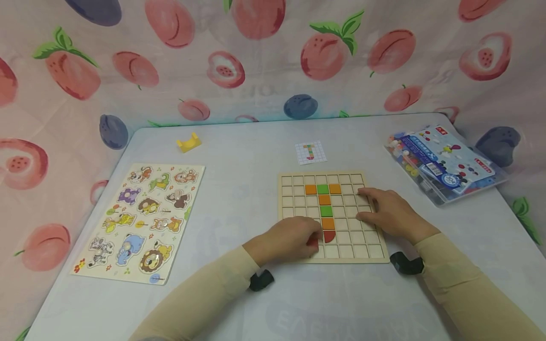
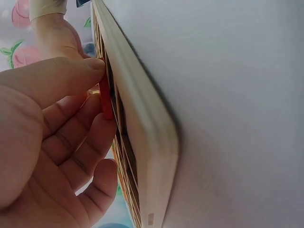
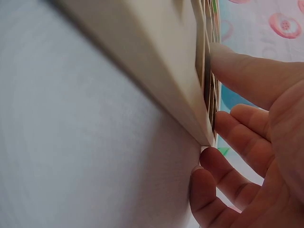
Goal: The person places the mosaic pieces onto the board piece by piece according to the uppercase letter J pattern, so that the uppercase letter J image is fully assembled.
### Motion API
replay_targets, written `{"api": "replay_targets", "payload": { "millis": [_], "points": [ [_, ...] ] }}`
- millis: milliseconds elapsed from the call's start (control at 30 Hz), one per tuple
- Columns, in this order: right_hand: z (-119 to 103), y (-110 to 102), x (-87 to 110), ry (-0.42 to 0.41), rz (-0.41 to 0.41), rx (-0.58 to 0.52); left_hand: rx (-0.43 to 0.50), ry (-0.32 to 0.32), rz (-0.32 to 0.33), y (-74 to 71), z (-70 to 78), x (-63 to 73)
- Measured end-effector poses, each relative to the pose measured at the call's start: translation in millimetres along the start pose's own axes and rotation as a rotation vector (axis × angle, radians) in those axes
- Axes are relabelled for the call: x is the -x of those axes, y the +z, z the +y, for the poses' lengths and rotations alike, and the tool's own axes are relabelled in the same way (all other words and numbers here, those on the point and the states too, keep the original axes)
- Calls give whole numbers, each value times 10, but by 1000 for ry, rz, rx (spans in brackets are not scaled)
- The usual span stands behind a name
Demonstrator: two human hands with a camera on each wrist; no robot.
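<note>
A wooden grid board point(image 1: 294, 180) lies on the table. Orange and green square tiles form a T in its cells, with a red rounded tile point(image 1: 330, 236) at the foot. My left hand point(image 1: 290, 239) pinches another red tile point(image 2: 105, 97) between thumb and finger, low over the cells just left of that rounded one. The fingers partly hide its shape. On the board's right side rests my right hand point(image 1: 394, 214), its thumb and fingertips touching the grid and edge, holding nothing. Beyond the board lies a small pattern card point(image 1: 311, 152) with a similar coloured figure.
An animal puzzle board point(image 1: 138, 222) lies at the left, with a yellow curved piece point(image 1: 189, 142) behind it. A clear plastic box point(image 1: 445, 161) with a printed blue cover and many colourful pieces sits at the back right. A fruit-print cloth point(image 1: 260, 61) hangs behind the table.
</note>
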State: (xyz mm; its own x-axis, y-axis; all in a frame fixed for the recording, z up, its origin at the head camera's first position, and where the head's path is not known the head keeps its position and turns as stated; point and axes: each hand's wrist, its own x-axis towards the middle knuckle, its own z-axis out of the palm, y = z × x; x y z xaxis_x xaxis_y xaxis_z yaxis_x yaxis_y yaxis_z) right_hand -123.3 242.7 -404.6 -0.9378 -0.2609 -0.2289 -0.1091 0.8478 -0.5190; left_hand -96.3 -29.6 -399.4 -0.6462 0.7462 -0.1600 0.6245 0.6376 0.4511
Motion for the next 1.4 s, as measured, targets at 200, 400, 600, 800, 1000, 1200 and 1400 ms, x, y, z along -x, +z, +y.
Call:
{"api": "replay_targets", "payload": {
  "millis": [200,400,600,800,1000,1200,1400],
  "points": [
    [-14,5,0,16,-4,6,0,-1,1,-2,16,1],
    [-16,7,3,22,-6,3,6,9,1,1,18,-9],
    [-8,7,2,15,-7,4,-4,12,2,0,33,-22],
    [-16,1,8,12,-5,4,-12,10,-3,7,41,-36],
    [-18,1,13,5,-4,1,-6,37,1,10,46,-46],
    [-12,4,8,6,-3,3,2,62,13,7,53,-54],
    [-8,0,-4,11,-12,1,-4,54,13,12,59,-54]
  ]
}}
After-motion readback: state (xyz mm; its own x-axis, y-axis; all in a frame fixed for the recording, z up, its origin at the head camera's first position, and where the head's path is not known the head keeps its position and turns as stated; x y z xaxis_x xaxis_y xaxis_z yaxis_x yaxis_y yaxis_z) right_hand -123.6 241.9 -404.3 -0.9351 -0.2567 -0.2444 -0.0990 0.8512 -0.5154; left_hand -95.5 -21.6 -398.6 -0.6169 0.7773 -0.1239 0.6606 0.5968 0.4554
